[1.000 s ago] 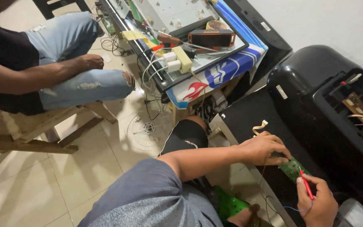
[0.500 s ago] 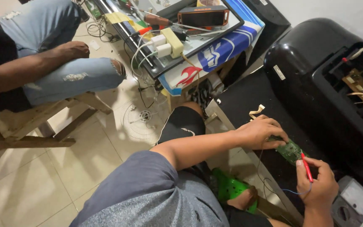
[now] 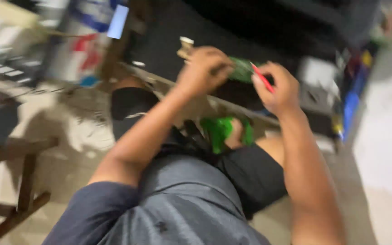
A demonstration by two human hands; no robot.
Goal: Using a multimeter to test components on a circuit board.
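Note:
The view is smeared by motion. My left hand (image 3: 203, 69) is closed over a small green circuit board (image 3: 240, 69), holding it against a dark flat panel (image 3: 169, 41). My right hand (image 3: 277, 87) grips a thin red tool (image 3: 262, 77) whose tip points at the board's right edge. Both hands sit close together above my knees, which are in black shorts (image 3: 250, 174). A green sandal (image 3: 219, 130) shows below the hands.
A wooden bench (image 3: 21, 181) stands at the left on the pale tiled floor. A white box-shaped part (image 3: 316, 84) and blue and coloured items (image 3: 352, 97) lie to the right of my hands. A blurred blue, white and red cloth (image 3: 82, 41) hangs at the upper left.
The camera has swung sharply, so the hands now sit at the upper centre and the other seated person has dropped out of view. My hands keep the same hold on board and tool.

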